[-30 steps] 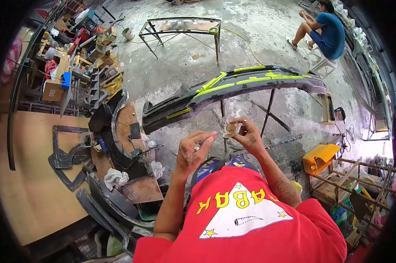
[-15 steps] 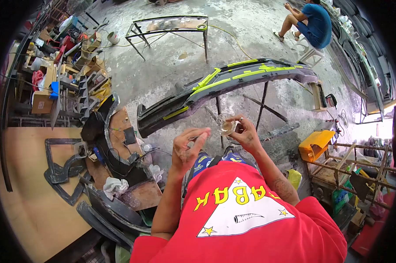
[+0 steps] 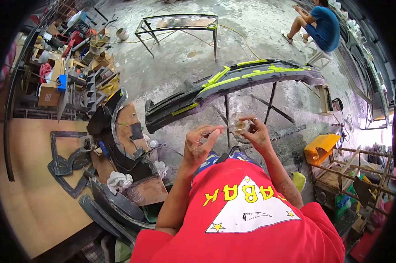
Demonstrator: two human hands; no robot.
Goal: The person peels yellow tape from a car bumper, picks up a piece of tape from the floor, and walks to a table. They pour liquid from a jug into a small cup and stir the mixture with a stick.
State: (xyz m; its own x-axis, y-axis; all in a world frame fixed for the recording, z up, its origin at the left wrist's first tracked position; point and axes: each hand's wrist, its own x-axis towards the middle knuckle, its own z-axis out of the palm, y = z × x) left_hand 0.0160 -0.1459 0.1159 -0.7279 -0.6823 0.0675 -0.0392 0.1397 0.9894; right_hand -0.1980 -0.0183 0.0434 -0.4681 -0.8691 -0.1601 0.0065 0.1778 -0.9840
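My right hand grips a small clear round container with something brownish in it, held up in front of my waist. Close to its left, my left hand has its thumb and fingers pinched together, fingertips near the container; I cannot tell what they hold. Beyond both hands a long dark car bumper, with strips of yellow-green masking tape along it, rests on a metal stand.
A metal-framed table stands farther back. At the upper right a person sits on a white stool. Tools and boxes crowd the left, above a wooden board with dark trim pieces. A yellow container lies on a rusty rack at right.
The camera view has turned slightly, so the whole scene sits farther right in the picture. Both hands keep nearly the same pose, the right still gripping the clear container.
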